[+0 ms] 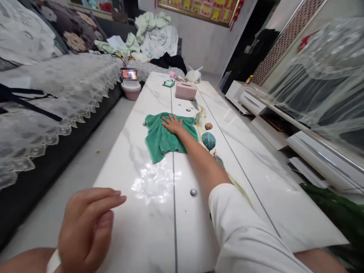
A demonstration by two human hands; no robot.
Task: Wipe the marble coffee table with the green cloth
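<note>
A green cloth (162, 138) lies spread and wrinkled on the white marbled table (148, 235). On its upper part my right hand (173, 124) rests palm down, fingers spread, the arm stretched forward in a white sleeve. My left hand (88, 223) hovers near the table's left front edge, its fingers loosely curled and close together, with nothing visible in them. It is apart from the cloth.
Beyond the cloth stand a pink tissue box (185, 91), a small green packet (168, 83) and a white plastic bag (193, 75). A lace-covered sofa (57, 91) runs along the left, near a pink bin (131, 91). A low cabinet (315, 151) is at the right.
</note>
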